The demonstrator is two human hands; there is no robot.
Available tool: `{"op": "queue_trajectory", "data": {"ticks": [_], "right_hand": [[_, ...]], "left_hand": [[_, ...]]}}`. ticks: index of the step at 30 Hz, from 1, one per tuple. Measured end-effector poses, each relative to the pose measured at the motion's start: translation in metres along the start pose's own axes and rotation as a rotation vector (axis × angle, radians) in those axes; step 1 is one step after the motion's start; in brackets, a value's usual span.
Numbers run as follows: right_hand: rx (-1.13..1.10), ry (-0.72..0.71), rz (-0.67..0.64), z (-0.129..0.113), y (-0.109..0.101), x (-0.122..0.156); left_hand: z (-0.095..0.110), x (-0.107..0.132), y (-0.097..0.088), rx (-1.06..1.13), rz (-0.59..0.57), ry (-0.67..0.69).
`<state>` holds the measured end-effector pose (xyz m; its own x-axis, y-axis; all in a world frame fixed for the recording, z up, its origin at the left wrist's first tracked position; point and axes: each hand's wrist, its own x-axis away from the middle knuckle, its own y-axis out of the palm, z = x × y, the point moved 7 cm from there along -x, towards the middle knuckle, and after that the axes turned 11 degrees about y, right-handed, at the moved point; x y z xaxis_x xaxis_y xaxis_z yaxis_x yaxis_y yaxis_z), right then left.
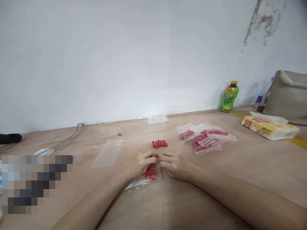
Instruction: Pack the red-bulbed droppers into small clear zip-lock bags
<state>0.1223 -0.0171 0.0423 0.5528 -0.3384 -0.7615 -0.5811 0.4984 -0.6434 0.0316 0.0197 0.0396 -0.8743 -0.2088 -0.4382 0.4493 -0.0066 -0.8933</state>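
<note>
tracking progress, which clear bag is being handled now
The clear plastic bag of red pieces nearest the camera, under left hand and right hand; the others lie untouched.

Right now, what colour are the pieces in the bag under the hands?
Red pieces in the bag; head view shows them.

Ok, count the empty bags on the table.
2. One bag lies flat to the left of the left hand; a second bag lies far back by the wall, and may be a stack of several.

The left hand (141, 165) and right hand (176, 165) meet, fingers (153, 156) pinched.
</note>
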Motion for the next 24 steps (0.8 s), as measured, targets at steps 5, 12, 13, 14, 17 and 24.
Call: {"op": "queue_trajectory", "data": {"ticks": [5, 12, 13, 14, 17, 24], "right_hand": [[-0.024, -0.038, -0.084, -0.001, 0.006, -0.001], [-0.096, 0.000, -0.197, 0.006, 0.006, -0.003], [-0.114, 0.009, -0.213, 0.006, 0.005, -0.003], [-0.138, 0.028, -0.232, 0.006, 0.003, -0.003], [-0.266, 0.182, -0.284, 0.011, 0.000, -0.004], [-0.554, 0.597, -0.325, 0.027, 0.018, 0.001]], "left_hand": [[0.004, -0.001, 0.002, -0.042, -0.056, 0.045], [0.001, -0.002, -0.029, -0.008, -0.001, -0.003], [-0.001, -0.001, -0.034, -0.014, 0.012, -0.009], [-0.003, 0.001, -0.039, -0.019, 0.027, -0.017], [-0.008, 0.003, -0.049, -0.020, 0.057, -0.024], [0.002, -0.004, -0.037, -0.004, -0.135, -0.108]]}}
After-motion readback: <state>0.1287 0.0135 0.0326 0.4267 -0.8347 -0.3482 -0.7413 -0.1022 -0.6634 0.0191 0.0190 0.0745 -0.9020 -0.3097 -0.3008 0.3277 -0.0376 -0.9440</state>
